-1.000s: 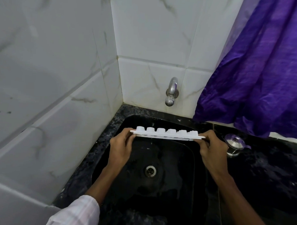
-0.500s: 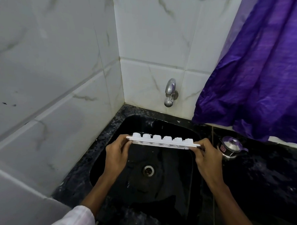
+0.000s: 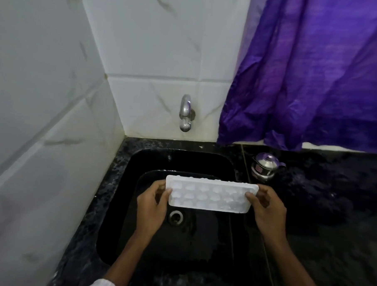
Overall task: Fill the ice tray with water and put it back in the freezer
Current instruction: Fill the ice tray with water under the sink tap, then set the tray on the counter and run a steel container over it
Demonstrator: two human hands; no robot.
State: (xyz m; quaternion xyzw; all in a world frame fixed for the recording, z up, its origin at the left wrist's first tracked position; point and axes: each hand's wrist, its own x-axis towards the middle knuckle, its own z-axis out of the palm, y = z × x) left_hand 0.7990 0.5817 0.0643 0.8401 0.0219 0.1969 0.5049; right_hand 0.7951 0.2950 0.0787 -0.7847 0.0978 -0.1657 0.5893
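While the left hand and right hand grip the ice tray by its ends over the sink, its cells look empty; filling and freezing remain.

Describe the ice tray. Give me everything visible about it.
The ice tray is a white, rectangular, plastic-looking tray with rounded corners, a flat rim and three rows of small rounded pockets. Its pocketed face is turned up toward the camera, long side running left to right. Whether the pockets hold water cannot be told. The left hand grips its left end and the right hand its right end, holding it in the air over the black sink; nothing else touches it.
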